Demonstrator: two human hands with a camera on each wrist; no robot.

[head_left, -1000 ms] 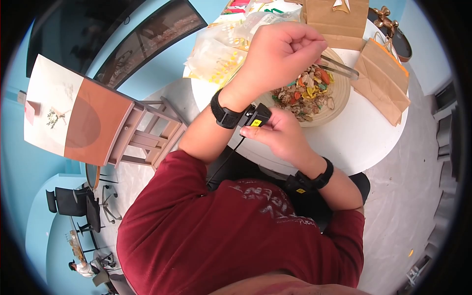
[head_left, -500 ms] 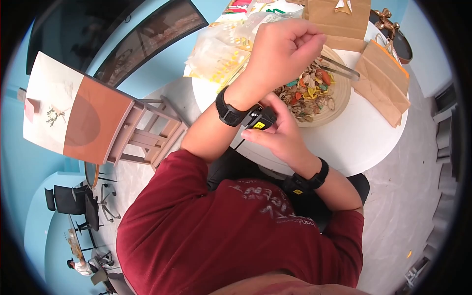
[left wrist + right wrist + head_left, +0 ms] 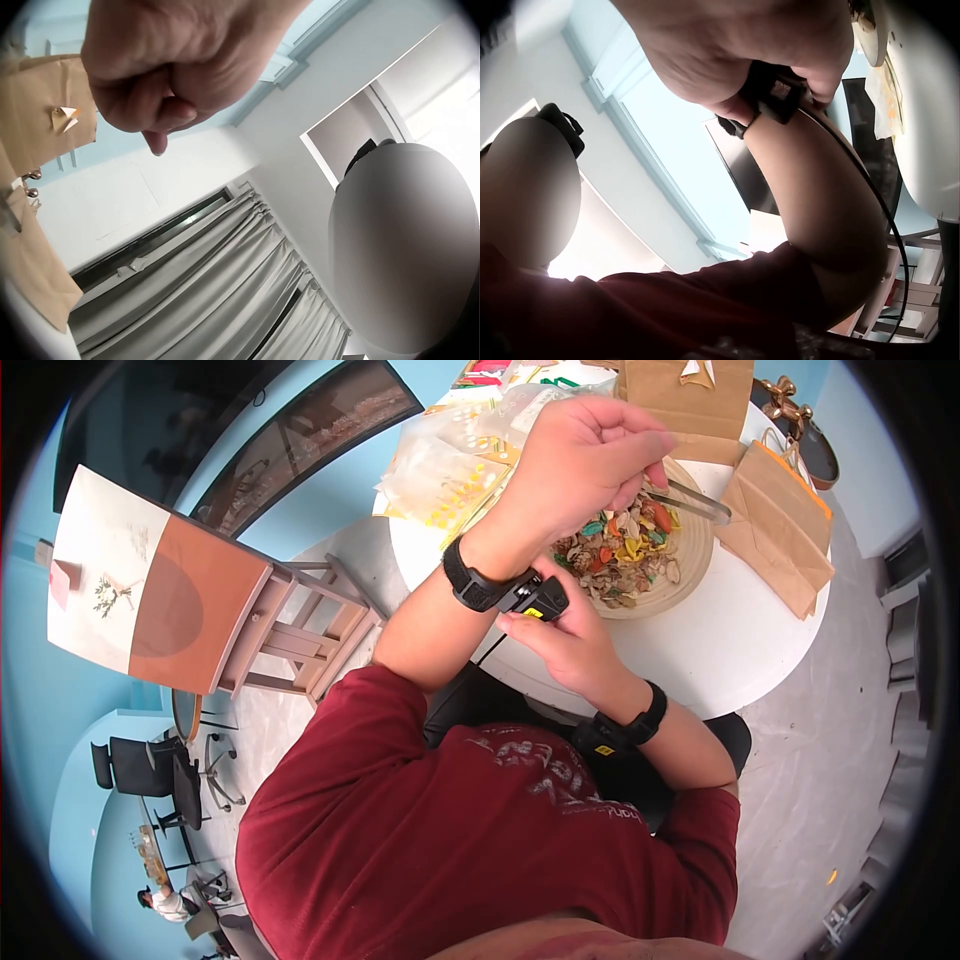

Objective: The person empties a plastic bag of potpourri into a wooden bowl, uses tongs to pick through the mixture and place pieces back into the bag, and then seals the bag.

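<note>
My left hand (image 3: pixel 595 465) is raised over the round table (image 3: pixel 750 660), fingers curled in with nothing in them. In the left wrist view its curled fingers (image 3: pixel 161 112) show from the palm side. My right hand (image 3: pixel 572 645) pinches the small black camera (image 3: pixel 540 600) on the left wrist strap (image 3: pixel 472 582), thumb on the near side; the right wrist view shows the same grip round the camera (image 3: pixel 780 94). Beyond the hands sits a round plate (image 3: pixel 695 565) of dried potpourri (image 3: pixel 630 545). Metal tongs (image 3: pixel 700 502) lie across its rim, one end hidden behind the left hand.
Clear plastic bags with yellow dots (image 3: pixel 450 485) lie at the table's left. Brown paper bags (image 3: pixel 785 525) are at the right and back. A cable (image 3: pixel 870 180) runs from the wrist camera along the left arm. An easel-like wooden stand (image 3: pixel 300 630) is beside the table.
The left wrist with its camera has shifted slightly right and turned, and the left fingers have loosened a little. The right hand has followed, still gripping the camera.
</note>
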